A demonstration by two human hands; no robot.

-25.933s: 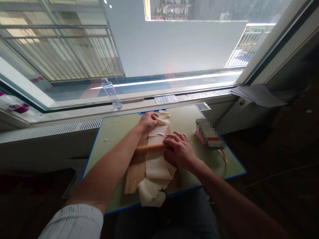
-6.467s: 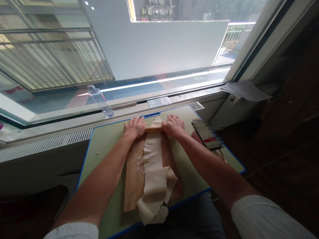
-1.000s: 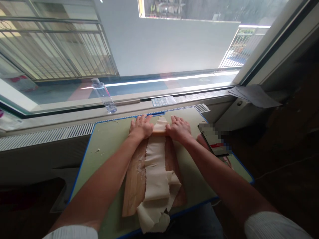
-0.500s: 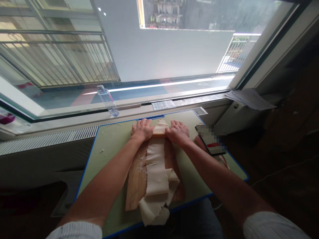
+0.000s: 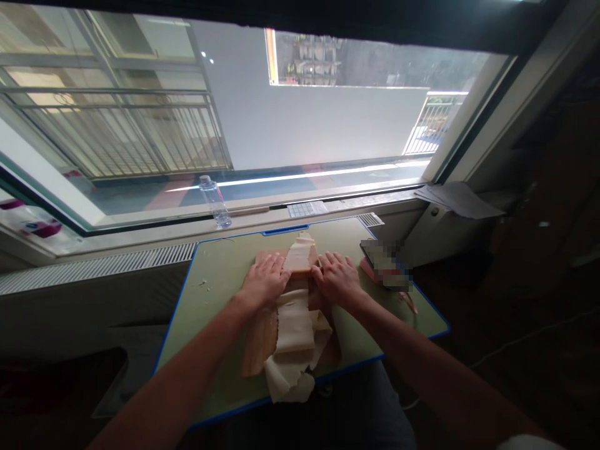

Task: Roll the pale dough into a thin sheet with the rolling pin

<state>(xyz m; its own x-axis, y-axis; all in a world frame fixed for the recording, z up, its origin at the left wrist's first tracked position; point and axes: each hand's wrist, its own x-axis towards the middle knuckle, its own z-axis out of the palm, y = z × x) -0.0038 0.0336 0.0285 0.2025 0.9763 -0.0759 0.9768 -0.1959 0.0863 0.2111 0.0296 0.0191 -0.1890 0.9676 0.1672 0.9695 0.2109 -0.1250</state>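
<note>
A long strip of pale dough (image 5: 295,328) runs along a wooden board (image 5: 260,344), its near end folded and hanging over the table's front edge. Across the strip lies a wooden rolling pin (image 5: 301,274), only its middle showing. My left hand (image 5: 269,278) is closed over the pin's left end, fingers pointing forward. At the right end my right hand (image 5: 338,277) holds it the same way, thumb near the dough. Both palms hide the pin's ends. Beyond the pin, the far part of the dough (image 5: 300,252) lies flat with a ragged edge.
The board rests on a green table (image 5: 213,325) with a blue rim. A phone-like device (image 5: 387,265), partly blurred out, lies on the right. On the window sill stand a clear plastic bottle (image 5: 216,203) and a keyboard-like panel (image 5: 305,209). Papers (image 5: 462,199) lie at the sill's right end.
Both hands have drawn the rolling pin back toward me along the dough, so more of the dough's far end shows. The view has tilted upward.
</note>
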